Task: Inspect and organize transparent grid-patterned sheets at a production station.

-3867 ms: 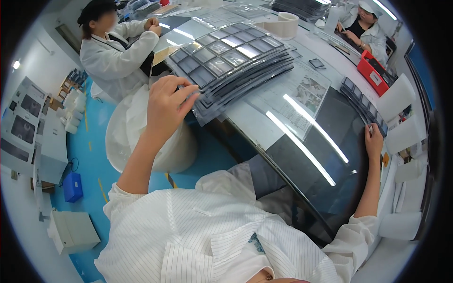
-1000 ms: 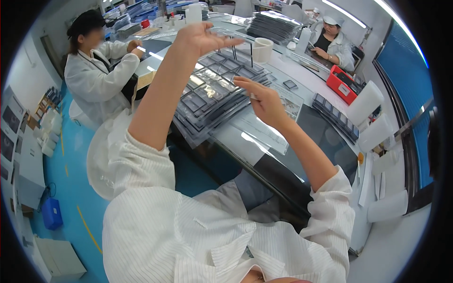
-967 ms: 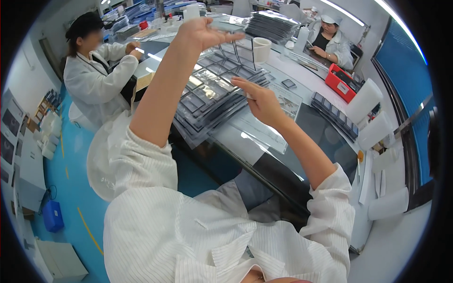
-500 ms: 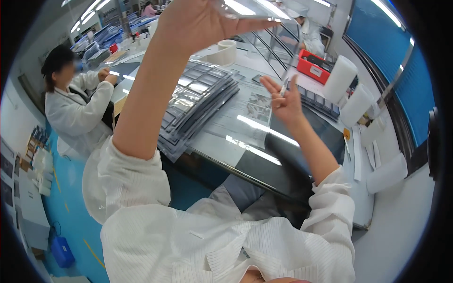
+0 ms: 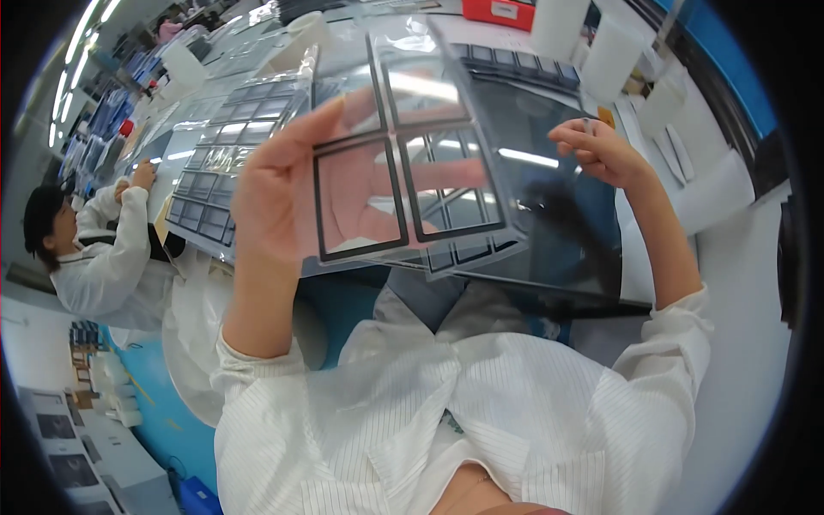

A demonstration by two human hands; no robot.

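1. Clear plastic with black window frames: this sheet (image 5: pixel 396 142) is up in the air, tilted, over the near edge of the worktop (image 5: pixel 631 227), between the pile and the dark mat (image 5: pixel 558 159).
2. Left hand (image 5: pixel 273 193) has hold of it at its left side, the grip spread wide behind it, fingers showing through; glare and overlap hide the exact pinch.
3. Right hand (image 5: pixel 605 153) hangs by the mat's right edge, fingers loosely curled, apart from the sheet. A pale bit shows at one finger; whether that grip holds anything, I cannot tell.
4. Similar framed sheets lie in a pile (image 5: pixel 210 176) at the worktop's left end, reaching its near edge. Dark framed strips (image 5: pixel 519 67) lie beyond the mat, towards the far right corner.
5. Judging by this, one sheet is off the worktop and in hand. It is not yet set down, and many in the pile appear left to handle; how many are finished does not show.
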